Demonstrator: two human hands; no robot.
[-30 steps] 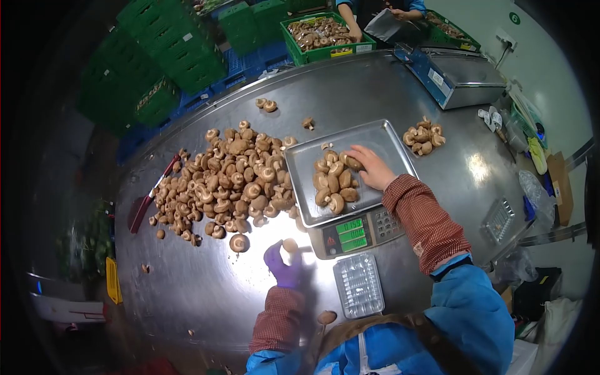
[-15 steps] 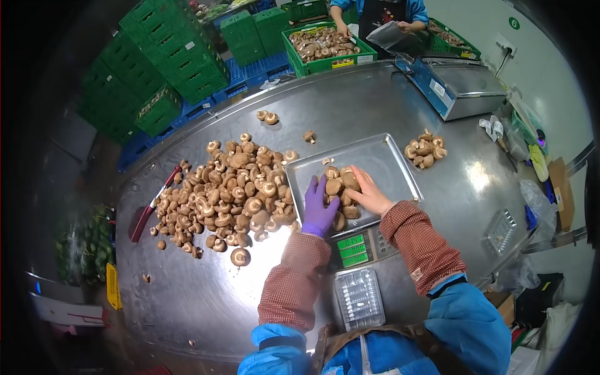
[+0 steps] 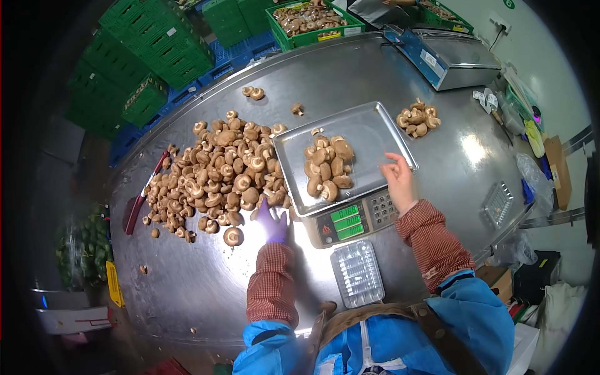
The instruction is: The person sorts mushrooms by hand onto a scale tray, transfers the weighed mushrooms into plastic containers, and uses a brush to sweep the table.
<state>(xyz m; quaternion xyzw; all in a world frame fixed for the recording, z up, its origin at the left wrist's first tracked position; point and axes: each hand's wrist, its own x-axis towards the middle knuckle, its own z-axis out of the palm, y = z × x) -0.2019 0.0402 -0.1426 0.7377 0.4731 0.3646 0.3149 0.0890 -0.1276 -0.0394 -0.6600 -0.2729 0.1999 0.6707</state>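
Note:
My left hand (image 3: 273,226), in a purple glove and slightly blurred, reaches to the near right edge of a large pile of brown mushrooms (image 3: 212,169). Its fingers look apart, and I see nothing held in it. My right hand (image 3: 402,184) is bare and hovers by the right side of the metal tray (image 3: 369,134), fingers loosely bent and apart, with nothing in them. On the tray lies a cluster of mushrooms (image 3: 326,165). Beneath the tray is a weighing scale (image 3: 350,222) with a lit green display. An upturned or empty clear plastic punnet (image 3: 357,274) lies just in front of the scale.
A small heap of mushrooms (image 3: 419,119) sits right of the tray. At the left lies a dark red-handled tool (image 3: 134,212). A wrapping machine (image 3: 447,59) and a green crate (image 3: 315,25) of mushrooms stand at the back. Another punnet (image 3: 500,205) is at right.
Both hands have come off the mushrooms on the tray. My left hand moved left and nearer to the pile's edge; my right hand moved right. The view has tilted down slightly.

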